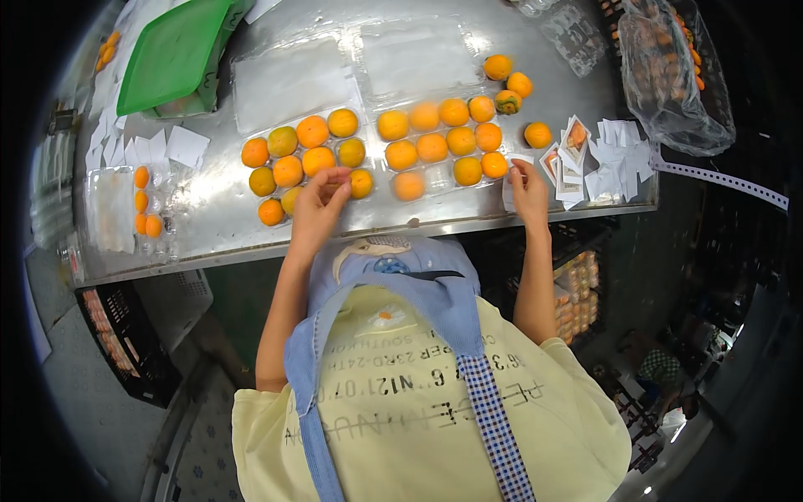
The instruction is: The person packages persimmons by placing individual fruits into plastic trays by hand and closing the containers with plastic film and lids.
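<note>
Rows of orange fruits, which look like persimmons, sit in a left clear plastic tray and a right clear plastic tray (437,178). Over the front row of the left tray is my left hand (320,207), its fingers curled together beside a persimmon (361,184). That hand covers one slot, so what lies under its fingers is hidden. At the right tray's front right corner, my right hand (529,194) pinches a white paper slip (508,194). A gap shows in the right tray's front row. Both trays have clear lids (293,79) folded back behind them.
Loose persimmons (537,135) lie right of the trays, near picture cards (574,142) and white slips (619,159). A green bin (171,63) stands at back left. Small orange fruits (140,201) rest in packaging at far left. A plastic-wrapped crate (669,84) is at right.
</note>
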Demonstrator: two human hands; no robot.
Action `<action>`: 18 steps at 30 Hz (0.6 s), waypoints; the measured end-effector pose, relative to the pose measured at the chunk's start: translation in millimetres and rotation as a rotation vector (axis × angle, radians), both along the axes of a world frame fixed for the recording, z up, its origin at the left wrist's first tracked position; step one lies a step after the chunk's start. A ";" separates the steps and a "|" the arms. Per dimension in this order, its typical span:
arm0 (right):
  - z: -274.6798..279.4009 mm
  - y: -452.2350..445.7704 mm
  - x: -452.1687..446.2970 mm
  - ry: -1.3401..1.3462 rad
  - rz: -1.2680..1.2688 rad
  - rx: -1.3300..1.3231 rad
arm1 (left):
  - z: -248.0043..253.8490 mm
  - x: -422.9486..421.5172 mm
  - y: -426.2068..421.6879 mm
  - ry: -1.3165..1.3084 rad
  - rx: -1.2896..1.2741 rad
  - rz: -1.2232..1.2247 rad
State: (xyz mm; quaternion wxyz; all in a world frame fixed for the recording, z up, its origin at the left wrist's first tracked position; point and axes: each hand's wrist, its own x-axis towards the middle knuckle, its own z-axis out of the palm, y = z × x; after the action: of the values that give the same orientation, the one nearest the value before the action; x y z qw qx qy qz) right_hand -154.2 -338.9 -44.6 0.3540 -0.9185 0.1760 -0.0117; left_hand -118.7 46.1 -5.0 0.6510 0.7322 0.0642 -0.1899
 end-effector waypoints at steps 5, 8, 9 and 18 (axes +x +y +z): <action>2.3 -15.5 2.2 0.034 -0.014 0.096 | -8.9 -20.3 -18.8 0.049 -0.026 -0.004; 12.9 -24.5 13.2 -0.109 -0.115 0.082 | -7.2 -27.3 -24.3 0.068 -0.050 0.046; 17.6 -27.5 19.3 -0.177 -0.130 -0.012 | -8.1 -28.9 -25.2 0.070 -0.051 0.077; 6.8 -66.4 71.3 -0.189 0.120 -0.410 | -16.9 -40.6 -43.3 0.129 -0.009 0.230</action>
State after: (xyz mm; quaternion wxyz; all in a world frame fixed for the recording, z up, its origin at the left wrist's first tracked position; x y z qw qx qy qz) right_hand -82.9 -405.2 -37.8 0.1751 -0.9748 0.0811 -0.1118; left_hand -159.4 2.8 -21.9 0.6662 0.7033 0.1886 -0.1609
